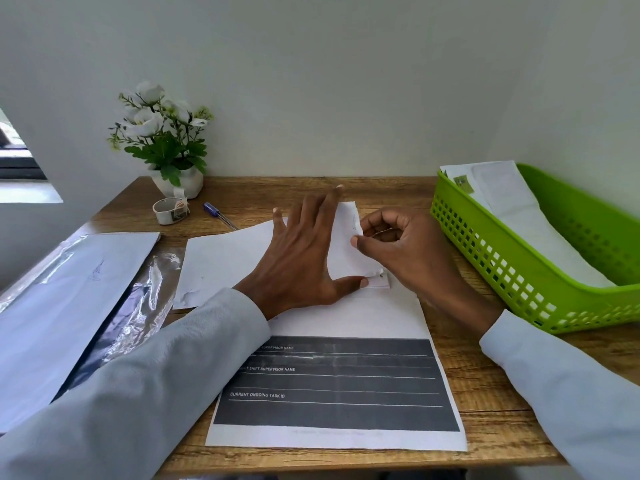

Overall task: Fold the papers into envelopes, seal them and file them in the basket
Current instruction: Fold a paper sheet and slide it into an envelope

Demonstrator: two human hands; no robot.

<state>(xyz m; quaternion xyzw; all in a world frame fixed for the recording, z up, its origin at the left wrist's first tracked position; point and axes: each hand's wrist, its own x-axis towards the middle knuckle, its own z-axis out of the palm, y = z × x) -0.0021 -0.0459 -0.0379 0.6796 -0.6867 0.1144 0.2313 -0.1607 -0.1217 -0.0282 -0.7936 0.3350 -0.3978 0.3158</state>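
Nearby, basket (519, 271) and pen (216, 213) flank flat left hand (304, 258); right hand (394, 244) pinches paper (346, 251).

Lime-green lattice basket (502, 258), white papers (221, 258), grey-banded form (336, 382), wood-grain desk (485, 410)

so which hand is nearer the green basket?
Right. The right hand pinches the folded paper's edge, just left of the green basket. The left hand lies flat on that paper, farther left.
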